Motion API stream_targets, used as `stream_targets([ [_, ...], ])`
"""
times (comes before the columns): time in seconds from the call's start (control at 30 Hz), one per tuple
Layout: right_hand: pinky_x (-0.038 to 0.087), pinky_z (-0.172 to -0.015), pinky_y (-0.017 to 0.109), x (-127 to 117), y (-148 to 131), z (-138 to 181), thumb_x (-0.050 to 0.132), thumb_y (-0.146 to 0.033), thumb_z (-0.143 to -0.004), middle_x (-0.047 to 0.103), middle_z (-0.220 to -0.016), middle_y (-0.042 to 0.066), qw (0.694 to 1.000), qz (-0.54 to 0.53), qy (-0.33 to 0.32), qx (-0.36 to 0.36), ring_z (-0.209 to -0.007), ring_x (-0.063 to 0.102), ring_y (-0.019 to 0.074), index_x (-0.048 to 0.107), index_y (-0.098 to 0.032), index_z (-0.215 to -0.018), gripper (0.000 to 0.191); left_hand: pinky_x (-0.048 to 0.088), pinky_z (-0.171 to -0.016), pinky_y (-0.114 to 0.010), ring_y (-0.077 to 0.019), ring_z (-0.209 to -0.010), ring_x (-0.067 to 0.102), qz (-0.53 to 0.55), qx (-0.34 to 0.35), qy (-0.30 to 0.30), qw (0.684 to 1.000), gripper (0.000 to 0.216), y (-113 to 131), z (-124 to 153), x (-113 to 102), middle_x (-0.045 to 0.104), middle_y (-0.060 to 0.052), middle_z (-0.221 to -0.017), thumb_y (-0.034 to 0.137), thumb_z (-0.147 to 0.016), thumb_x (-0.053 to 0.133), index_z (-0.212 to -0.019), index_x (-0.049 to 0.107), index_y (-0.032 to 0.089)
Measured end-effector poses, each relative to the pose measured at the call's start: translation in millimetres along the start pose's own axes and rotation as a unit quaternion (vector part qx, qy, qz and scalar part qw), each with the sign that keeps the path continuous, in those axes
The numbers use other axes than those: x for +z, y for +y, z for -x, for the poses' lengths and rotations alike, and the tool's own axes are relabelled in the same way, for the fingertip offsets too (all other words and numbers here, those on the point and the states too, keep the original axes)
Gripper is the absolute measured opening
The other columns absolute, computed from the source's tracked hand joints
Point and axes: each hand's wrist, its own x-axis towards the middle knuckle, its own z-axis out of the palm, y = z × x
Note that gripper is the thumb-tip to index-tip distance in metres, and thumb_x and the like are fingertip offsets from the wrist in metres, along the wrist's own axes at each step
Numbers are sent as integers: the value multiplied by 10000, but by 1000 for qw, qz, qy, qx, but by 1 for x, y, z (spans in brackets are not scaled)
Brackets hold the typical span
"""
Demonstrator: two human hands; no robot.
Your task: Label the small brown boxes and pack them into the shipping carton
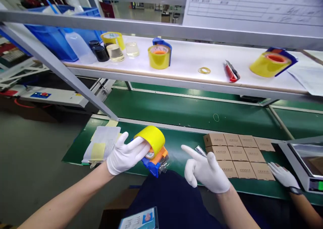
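My left hand (128,154), in a white glove, has its fingers pushed inside a tape dispenser (158,158) and grips it. The dispenser carries a yellow tape roll (152,136) and has a blue and orange body, with its toothed end pointing down toward my lap. My right hand (205,168), also gloved, hovers to the right with the index finger stretched out, the thumb raised and the other fingers curled; nothing shows in it. Just behind it lies a small silvery item (200,151), partly hidden. Small brown boxes (237,153) stand in rows beyond my right hand.
A co-worker's gloved hand (284,175) touches the boxes' right side, near a scale (310,168). Papers (103,144) lie left on the green bench (181,138). The shelf above holds another tape dispenser (159,56), rubber bands (204,70) and a red utility knife (231,71).
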Motion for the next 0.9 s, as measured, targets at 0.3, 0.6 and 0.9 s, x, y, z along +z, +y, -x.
stream_targets([
  [0.3, 399, -813, 415, 33, -11, 8, 453, -602, -1041, 642, -1010, 72, 688, 707, 59, -155, -866, 539, 240, 98, -308, -1687, 794, 129, -1331, -506, -108, -1201, 608, -30, 58, 30, 997, 357, -21, -40, -17, 751, 58, -1142, -1, -898, 635, -1070, 705, 304],
  [0.6, 375, -747, 401, 35, 25, -22, 528, -480, -1035, 608, -826, 74, 618, 760, 94, -177, -762, 521, 227, 323, -193, -1639, 699, 110, -1335, -512, -136, -1302, 554, -48, 10, 15, 999, 338, -11, -34, -23, 745, 60, -1186, 31, -911, 626, -1124, 710, 279],
  [0.9, 458, -555, 301, 53, 23, -13, 455, -629, -1021, 619, -707, -12, 986, -142, -90, -19, -465, 490, 126, 112, -268, -1687, 831, 129, -1317, -532, -165, -1167, 595, -66, -36, 40, 996, 348, 9, -39, -35, 766, 61, -1097, 23, -848, 688, -1095, 674, 268],
])
